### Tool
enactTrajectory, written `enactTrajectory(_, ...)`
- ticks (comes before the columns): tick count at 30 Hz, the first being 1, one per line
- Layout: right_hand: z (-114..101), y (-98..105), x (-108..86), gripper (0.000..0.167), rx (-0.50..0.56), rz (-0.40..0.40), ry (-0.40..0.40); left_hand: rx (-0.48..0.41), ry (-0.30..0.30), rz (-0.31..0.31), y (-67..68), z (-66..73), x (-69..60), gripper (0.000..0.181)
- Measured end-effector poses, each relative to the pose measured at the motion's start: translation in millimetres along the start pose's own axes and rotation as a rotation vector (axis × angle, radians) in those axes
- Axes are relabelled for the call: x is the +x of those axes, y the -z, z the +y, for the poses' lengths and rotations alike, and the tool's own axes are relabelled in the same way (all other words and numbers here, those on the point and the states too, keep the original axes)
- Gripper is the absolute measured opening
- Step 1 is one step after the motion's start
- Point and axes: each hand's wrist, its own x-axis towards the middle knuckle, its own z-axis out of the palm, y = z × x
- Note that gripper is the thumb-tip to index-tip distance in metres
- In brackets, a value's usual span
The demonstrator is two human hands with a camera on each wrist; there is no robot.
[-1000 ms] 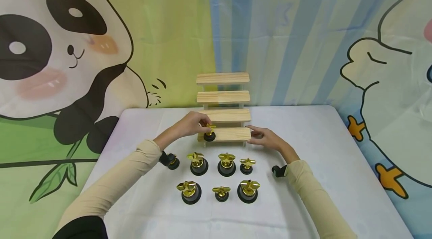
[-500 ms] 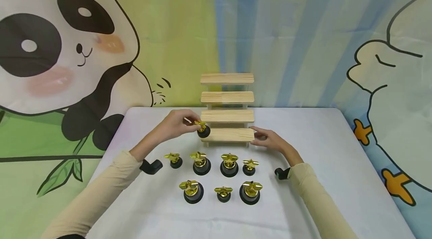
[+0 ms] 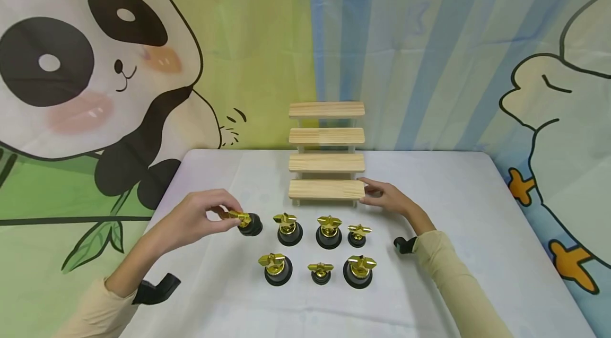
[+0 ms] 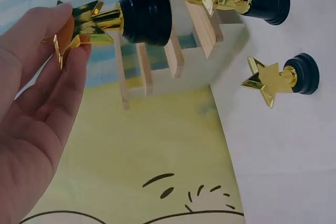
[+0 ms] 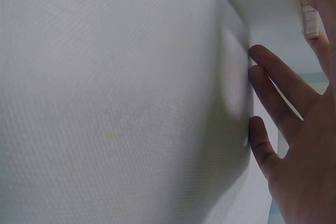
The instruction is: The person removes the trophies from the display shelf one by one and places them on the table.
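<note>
My left hand [image 3: 198,218] pinches a gold star trophy [image 4: 147,14] by its star, between thumb and fingers. Its black base hangs free of the hand. In the head view this trophy overlaps a small one at the left end of the back row, which shows apart as a small trophy [image 4: 302,77] in the left wrist view. At the right end of the lowest step of the wooden tiered stand [image 3: 326,189], my right hand [image 3: 391,202] pinches the board's edge. Its other fingers [image 5: 278,72] stretch down to the tablecloth.
More star trophies stand in two rows before the stand, among them a large trophy [image 3: 288,233], a small trophy [image 3: 357,237] and a front-row trophy [image 3: 359,273]. White cloth covers the table [image 3: 429,179]. A printed backdrop [image 3: 267,51] hangs behind the stand.
My left hand has carried the trophy from the left end of the lowest step, leftward and toward me, to the back row's left end. The right hand stays at the stand.
</note>
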Motion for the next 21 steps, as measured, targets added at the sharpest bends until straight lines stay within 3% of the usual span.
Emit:
enactTrajectory(6, -3, -1, -1.6, 0.071, 0.001, 0.009, -0.011, -0.035, -0.073, 0.001, -5.6, 0.3, -30.2, 0.035)
enactTrajectory(12, -3, 0, -1.2, 0.070, -0.003, 0.007, -0.001, -0.091, -0.092, -0.023, -13.1, -3.9, -52.8, 0.031)
enactTrajectory(15, -2, 1, -1.1, 0.070, -0.008, 0.006, 0.000, -0.099, -0.063, -0.029, -20.8, -10.4, -61.4, 0.028)
enactTrajectory(21, -1, -1, -0.5, 0.069, 0.013, 0.008, 0.004, -0.103, 0.067, -0.085, -46.3, -28.0, -72.9, 0.023)
